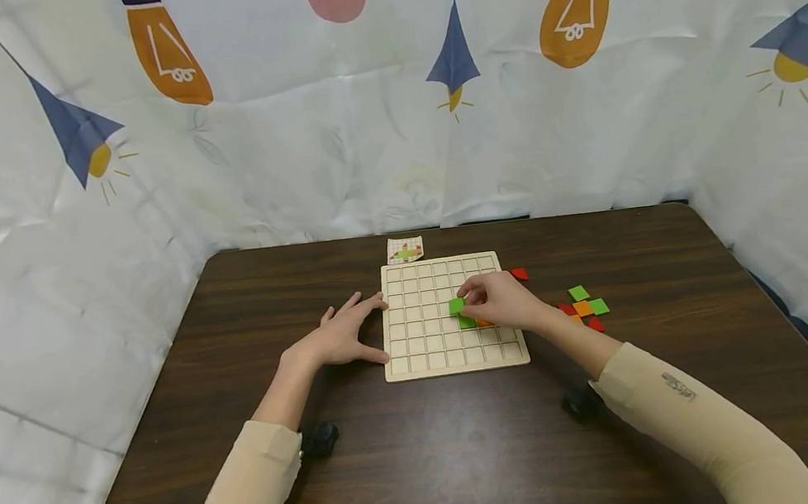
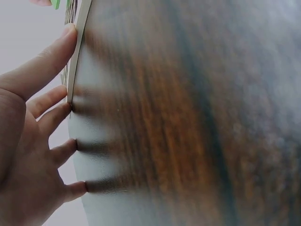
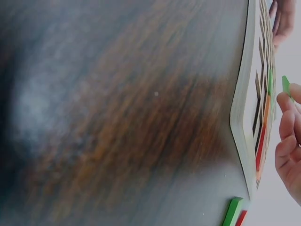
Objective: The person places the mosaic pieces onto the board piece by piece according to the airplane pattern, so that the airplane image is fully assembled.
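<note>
A pale wooden grid board [image 1: 417,363] lies on the dark table. My right hand [image 1: 501,299] pinches a green square tile [image 1: 457,306] between thumb and fingers, just above the board; the right wrist view shows the same green tile [image 3: 286,85] raised over the grid. Set in the board beneath are another green tile [image 1: 467,322] and an orange one [image 1: 484,323], partly covered by my hand. A red strip [image 3: 260,149] sits beside the orange in the right wrist view. My left hand [image 1: 342,334] is spread along the board's left edge, thumb and fingertips touching it.
Loose green, orange and red tiles [image 1: 583,309] lie on the table right of the board, partly behind my right forearm. A red piece [image 1: 519,274] is by the board's right edge. Behind the board lies a small pattern card [image 1: 405,250]. Printed cloth hangs around the table.
</note>
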Available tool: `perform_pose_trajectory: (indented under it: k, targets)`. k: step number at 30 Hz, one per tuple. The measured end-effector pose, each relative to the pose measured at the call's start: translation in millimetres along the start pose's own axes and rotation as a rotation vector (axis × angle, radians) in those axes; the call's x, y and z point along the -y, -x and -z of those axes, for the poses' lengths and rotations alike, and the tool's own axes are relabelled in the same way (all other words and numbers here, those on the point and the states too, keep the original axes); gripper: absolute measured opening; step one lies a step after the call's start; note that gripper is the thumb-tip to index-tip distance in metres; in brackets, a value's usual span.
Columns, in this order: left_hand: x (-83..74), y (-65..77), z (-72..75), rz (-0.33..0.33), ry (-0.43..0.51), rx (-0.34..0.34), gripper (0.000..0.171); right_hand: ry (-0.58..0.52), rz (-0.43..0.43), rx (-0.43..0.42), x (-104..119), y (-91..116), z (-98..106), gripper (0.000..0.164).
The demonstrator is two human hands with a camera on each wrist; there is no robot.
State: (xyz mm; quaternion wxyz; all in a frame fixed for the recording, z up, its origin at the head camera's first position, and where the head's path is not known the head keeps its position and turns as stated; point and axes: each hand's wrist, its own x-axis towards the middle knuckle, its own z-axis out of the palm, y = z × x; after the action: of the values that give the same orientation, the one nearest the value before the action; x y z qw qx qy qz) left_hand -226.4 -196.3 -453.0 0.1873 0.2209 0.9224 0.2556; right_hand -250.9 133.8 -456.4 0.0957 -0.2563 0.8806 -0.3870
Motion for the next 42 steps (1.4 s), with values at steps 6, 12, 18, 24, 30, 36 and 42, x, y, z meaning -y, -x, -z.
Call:
perform_pose_trajectory:
  k: [6,12,18,24,30,36,42]
  targets:
    - [0.1,0.5,0.2,0.001,0.001,0.003,0.089,0.007,-0.008,0.001,0,-4,-1,0.022]
    - [0.6,0.5,0.0,0.003,0.010,0.001,0.089,0.018,-0.001,0.010,-2,-10,-2,0.021]
    - [1.0,0.0,-0.1,0.010,0.013,0.000,0.089,0.040,0.010,0.029,0,-15,-5,0.022]
    - [1.9,0.7,0.3,0.005,0.014,0.001,0.089,0.082,-0.008,0.043,5,-20,-7,0.022]
    - [1.2,1.8,0.1,-0.004,0.017,0.000,0.089,0.124,0.004,0.053,9,-21,-8,0.020]
    - [1.5,1.2,-1.0,-0.001,0.020,0.001,0.089,0.166,-0.009,0.060,8,-22,-10,0.019]
    - [2.3,1.4,-1.4,-0.007,0.025,-0.003,0.089,0.123,-0.008,0.065,5,-19,-7,0.028]
